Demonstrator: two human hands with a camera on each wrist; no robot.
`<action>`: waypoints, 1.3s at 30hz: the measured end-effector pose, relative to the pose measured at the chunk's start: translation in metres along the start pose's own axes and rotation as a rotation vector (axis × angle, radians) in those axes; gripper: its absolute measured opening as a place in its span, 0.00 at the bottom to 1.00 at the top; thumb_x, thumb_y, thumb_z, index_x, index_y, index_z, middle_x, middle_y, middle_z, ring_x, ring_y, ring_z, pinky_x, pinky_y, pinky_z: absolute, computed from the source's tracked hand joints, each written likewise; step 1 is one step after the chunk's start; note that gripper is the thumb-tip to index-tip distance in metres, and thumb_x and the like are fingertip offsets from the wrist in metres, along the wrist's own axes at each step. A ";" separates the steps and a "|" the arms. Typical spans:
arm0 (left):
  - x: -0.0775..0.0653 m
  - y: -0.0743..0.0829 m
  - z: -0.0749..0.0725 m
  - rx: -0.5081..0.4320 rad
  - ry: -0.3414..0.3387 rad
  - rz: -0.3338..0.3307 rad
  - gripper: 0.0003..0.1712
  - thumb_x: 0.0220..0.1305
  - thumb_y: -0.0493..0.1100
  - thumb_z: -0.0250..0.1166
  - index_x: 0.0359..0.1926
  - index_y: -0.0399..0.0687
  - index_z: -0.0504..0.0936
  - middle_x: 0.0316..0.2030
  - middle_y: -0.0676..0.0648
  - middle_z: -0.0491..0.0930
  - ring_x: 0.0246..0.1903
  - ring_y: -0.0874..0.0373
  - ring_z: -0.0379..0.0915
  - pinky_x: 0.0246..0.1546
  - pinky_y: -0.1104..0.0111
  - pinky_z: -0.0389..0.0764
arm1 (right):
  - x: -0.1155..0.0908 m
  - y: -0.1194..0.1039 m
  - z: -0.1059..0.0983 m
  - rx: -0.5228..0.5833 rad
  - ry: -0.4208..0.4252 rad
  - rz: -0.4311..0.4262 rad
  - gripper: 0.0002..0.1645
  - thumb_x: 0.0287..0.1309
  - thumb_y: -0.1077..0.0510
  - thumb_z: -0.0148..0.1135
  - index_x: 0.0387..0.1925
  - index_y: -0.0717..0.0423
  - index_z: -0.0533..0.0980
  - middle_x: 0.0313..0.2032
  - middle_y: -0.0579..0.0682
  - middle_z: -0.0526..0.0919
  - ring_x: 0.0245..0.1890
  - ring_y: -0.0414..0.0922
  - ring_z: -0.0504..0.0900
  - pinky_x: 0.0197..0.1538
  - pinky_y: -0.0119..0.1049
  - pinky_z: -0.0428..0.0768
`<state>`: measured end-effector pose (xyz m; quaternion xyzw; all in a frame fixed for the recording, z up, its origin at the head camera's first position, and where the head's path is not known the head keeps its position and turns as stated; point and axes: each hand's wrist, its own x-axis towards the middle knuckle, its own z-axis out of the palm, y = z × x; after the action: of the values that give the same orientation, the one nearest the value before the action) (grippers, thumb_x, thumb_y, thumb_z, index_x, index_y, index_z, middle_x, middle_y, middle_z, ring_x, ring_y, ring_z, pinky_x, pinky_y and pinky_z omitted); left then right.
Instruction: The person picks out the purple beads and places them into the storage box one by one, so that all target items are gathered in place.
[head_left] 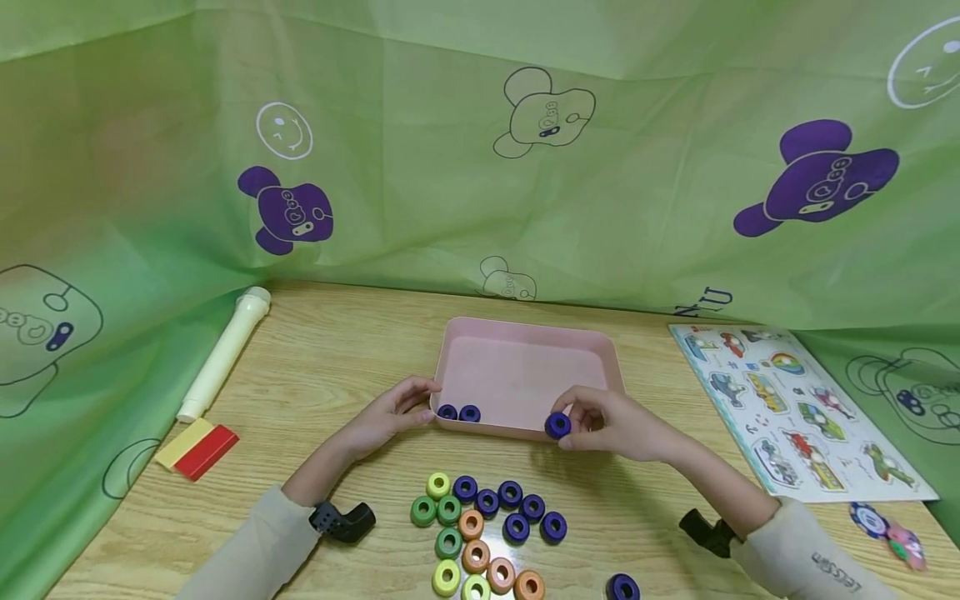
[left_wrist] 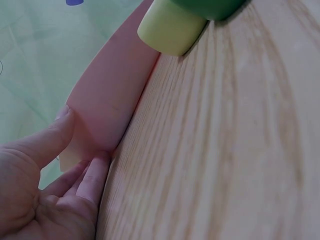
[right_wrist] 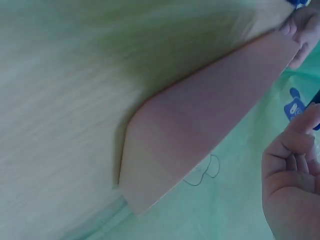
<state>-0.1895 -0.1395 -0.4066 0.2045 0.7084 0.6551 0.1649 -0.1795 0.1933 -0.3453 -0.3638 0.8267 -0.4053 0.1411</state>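
our left hand (head_left: pixel 397 408) grips the pink tray (head_left: pixel 517 367) cornerwise, likely steadying it, while our right hand (head_left: pixel 618 423) pinches a purple ring (head_left: pixel 557 433) by the near rim.

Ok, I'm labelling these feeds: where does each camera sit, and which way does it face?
Head: on the head, facing forward and down at the pink tray; both forearms, left hand and right hand show.
Left wrist: worn there, facing along the tabletop and tray's outer wall; left hand shows.
Right wrist: worn there, facing that wall; right hand near, left hand beyond.
Shared: both wrist views show the tray and left hand.
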 end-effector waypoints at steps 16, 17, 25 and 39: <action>0.000 0.000 -0.001 -0.013 -0.010 0.007 0.22 0.56 0.34 0.54 0.52 0.32 0.61 0.55 0.38 0.57 0.58 0.49 0.48 0.56 0.59 0.52 | 0.041 0.034 0.007 -0.131 0.010 0.112 0.16 0.42 0.56 0.64 0.35 0.53 0.71 0.19 0.45 0.73 0.21 0.39 0.73 0.27 0.30 0.74; 0.000 0.000 -0.001 -0.013 -0.010 0.004 0.22 0.56 0.34 0.54 0.52 0.32 0.61 0.55 0.38 0.57 0.58 0.49 0.48 0.56 0.59 0.52 | 0.042 0.036 0.008 -0.152 -0.004 0.111 0.15 0.43 0.56 0.64 0.35 0.52 0.70 0.19 0.44 0.73 0.22 0.38 0.73 0.27 0.30 0.74; -0.001 0.002 -0.002 -0.004 -0.004 0.002 0.22 0.56 0.34 0.54 0.51 0.32 0.62 0.55 0.39 0.57 0.58 0.49 0.48 0.56 0.59 0.52 | 0.053 0.039 0.020 -0.245 -0.093 0.069 0.13 0.45 0.62 0.61 0.36 0.54 0.71 0.21 0.42 0.72 0.23 0.36 0.72 0.28 0.28 0.73; -0.001 0.002 -0.001 0.007 -0.001 0.009 0.21 0.56 0.34 0.54 0.51 0.33 0.62 0.55 0.40 0.57 0.57 0.49 0.48 0.56 0.59 0.53 | 0.078 0.029 0.038 -0.190 -0.126 0.080 0.12 0.46 0.67 0.57 0.37 0.56 0.72 0.22 0.41 0.74 0.25 0.36 0.73 0.32 0.27 0.74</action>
<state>-0.1893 -0.1404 -0.4047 0.2086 0.7097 0.6532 0.1618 -0.2277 0.1277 -0.3865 -0.3672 0.8648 -0.2952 0.1738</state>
